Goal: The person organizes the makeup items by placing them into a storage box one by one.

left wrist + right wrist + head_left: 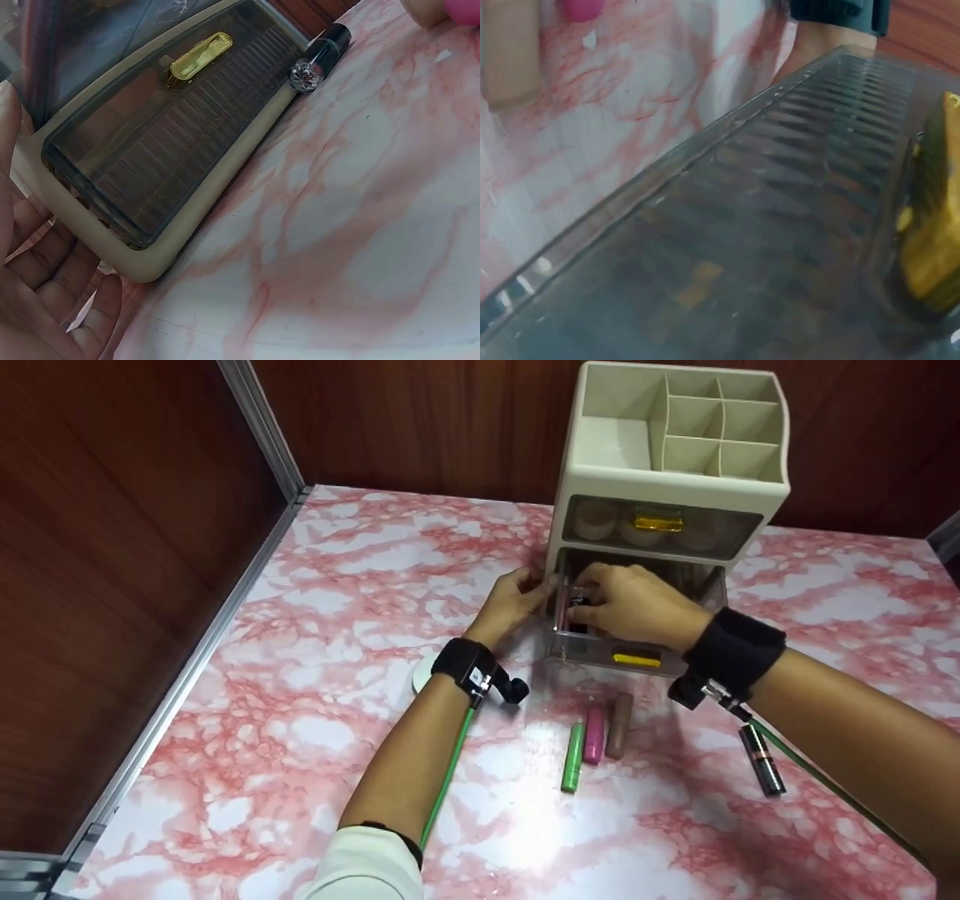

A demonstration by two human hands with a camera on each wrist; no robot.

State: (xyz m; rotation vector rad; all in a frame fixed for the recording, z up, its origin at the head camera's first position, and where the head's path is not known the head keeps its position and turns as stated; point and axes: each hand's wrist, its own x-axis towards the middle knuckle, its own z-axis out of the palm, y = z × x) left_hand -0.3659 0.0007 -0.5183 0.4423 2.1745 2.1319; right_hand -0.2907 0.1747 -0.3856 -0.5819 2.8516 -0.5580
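A cream cosmetics organizer (679,484) stands at the back, its lower clear drawer (585,647) pulled out. Inside that drawer, at its left end, my right hand (637,604) pinches a small dark tube (577,619) between thumb and fingers; the hand hides part of it. My left hand (510,604) rests against the organizer's left side, and the left wrist view shows its fingers (56,255) relaxed along the cream frame. Close over the drawer's front, the right wrist view takes in its ribbed clear panel (765,187) and gold handle (937,217).
In front of the drawer lie a green tube (573,757), a pink tube (594,735) and a brown tube (619,726). A black tube (762,760) lies farther right. Part of a white round object (423,673) shows under my left wrist. Round containers sit behind the closed upper drawer (731,540).
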